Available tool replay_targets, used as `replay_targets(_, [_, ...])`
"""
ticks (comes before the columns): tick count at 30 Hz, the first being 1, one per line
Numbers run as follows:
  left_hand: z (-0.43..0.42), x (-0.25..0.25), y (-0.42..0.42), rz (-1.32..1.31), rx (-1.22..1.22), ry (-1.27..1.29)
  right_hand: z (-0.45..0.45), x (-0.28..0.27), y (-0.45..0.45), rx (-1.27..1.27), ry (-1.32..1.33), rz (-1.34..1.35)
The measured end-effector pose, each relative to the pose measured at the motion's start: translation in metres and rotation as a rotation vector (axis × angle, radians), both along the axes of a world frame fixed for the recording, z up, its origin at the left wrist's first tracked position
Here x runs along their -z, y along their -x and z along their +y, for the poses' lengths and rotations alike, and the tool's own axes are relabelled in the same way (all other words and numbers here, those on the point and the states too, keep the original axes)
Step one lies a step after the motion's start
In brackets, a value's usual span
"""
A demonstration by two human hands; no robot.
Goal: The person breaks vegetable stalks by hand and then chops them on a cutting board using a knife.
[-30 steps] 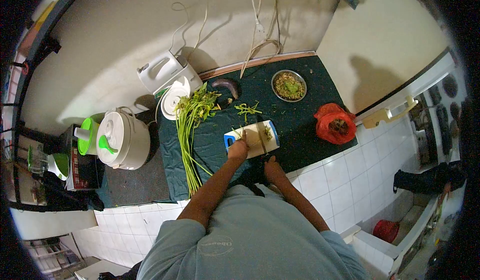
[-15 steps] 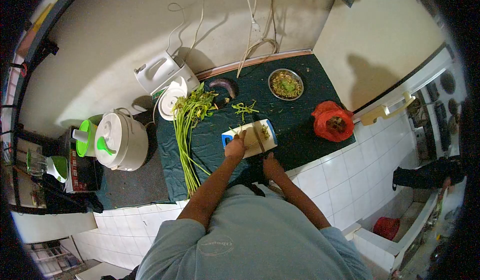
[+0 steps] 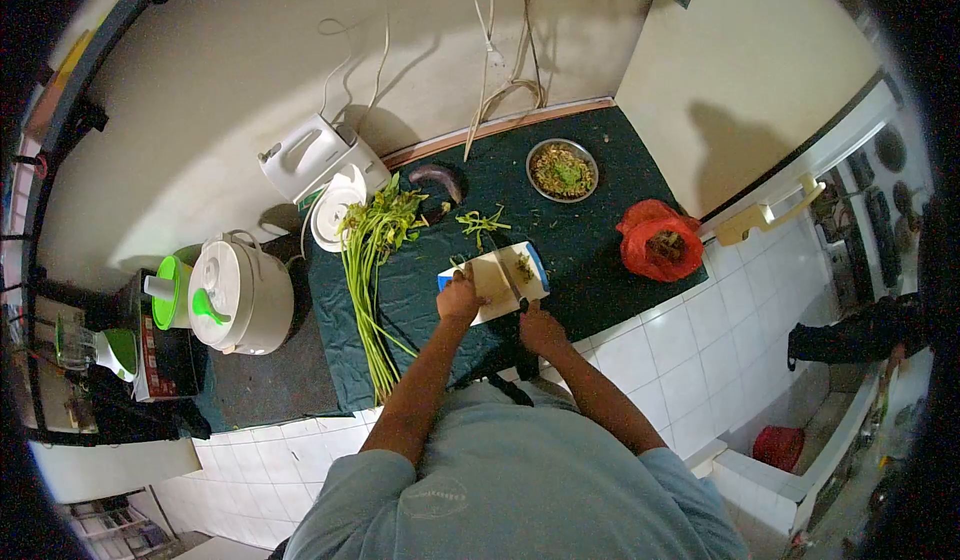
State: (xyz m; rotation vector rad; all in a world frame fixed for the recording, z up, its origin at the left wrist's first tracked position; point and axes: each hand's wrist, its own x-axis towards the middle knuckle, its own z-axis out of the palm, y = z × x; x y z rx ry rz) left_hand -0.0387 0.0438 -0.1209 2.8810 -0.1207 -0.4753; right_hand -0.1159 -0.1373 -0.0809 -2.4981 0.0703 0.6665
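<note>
My right hand (image 3: pixel 542 328) grips a kitchen knife (image 3: pixel 507 272) by its dark handle, the blade lying across a white cutting board (image 3: pixel 492 305) with blue ends. My left hand (image 3: pixel 460 298) is over the board's left end, its fingers closed around small green vegetable stems (image 3: pixel 457 261) that are partly hidden. To the right of the blade are chopped green bits (image 3: pixel 523 266). A few loose leafy stems (image 3: pixel 482 224) rest just beyond the board. Left of it lies a long bunch of leafy greens (image 3: pixel 368 290).
A metal bowl (image 3: pixel 562 171) of chopped greens stands at the back, and a red plastic bag (image 3: pixel 660 242) at the right edge. Behind the greens are an eggplant (image 3: pixel 437 180), a white lid (image 3: pixel 338 210) and a hand mixer (image 3: pixel 305 155). A rice cooker (image 3: pixel 242 295) stands left.
My left hand has shifted slightly left on the board, and the knife blade is tilted more to the left. The whole view has shifted a little.
</note>
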Motion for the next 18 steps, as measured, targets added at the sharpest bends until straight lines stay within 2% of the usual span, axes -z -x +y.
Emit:
replay_targets(1, [0.001, 0.003, 0.002, 0.0, 0.0, -0.001, 0.0, -0.014, -0.002, -0.119, 0.031, -0.012])
replay_targets(2, [0.001, 0.005, 0.005, -0.034, 0.006, 0.048, 0.001, -0.012, -0.002, -0.12, 0.031, -0.012])
replay_targets(5, [-0.002, 0.015, 0.009, -0.074, 0.044, 0.125, 0.005, 0.014, 0.008, -0.045, 0.019, 0.06])
replay_targets(7, [-0.007, 0.015, 0.015, -0.08, 0.078, 0.155, 0.01, 0.038, 0.022, 0.111, 0.047, 0.014])
replay_targets(8, [-0.009, 0.012, 0.018, -0.12, 0.069, 0.158, 0.009, 0.042, 0.024, 0.113, 0.047, 0.015])
replay_targets(10, [-0.009, 0.01, 0.021, -0.16, 0.064, 0.159, 0.008, 0.034, 0.025, -0.024, 0.069, -0.201])
replay_targets(11, [-0.01, 0.009, 0.022, -0.147, 0.052, 0.169, 0.006, 0.032, 0.018, -0.021, 0.07, -0.2])
replay_targets(13, [-0.01, 0.007, 0.023, -0.136, 0.042, 0.179, 0.004, 0.029, 0.001, 0.015, 0.043, 0.016])
replay_targets(16, [-0.004, 0.015, 0.03, -0.143, 0.109, 0.124, 0.007, 0.012, 0.009, -0.084, 0.065, 0.038])
replay_targets(18, [-0.002, 0.029, 0.03, -0.262, 0.245, 0.06, 0.009, 0.044, 0.023, -0.004, 0.059, 0.013])
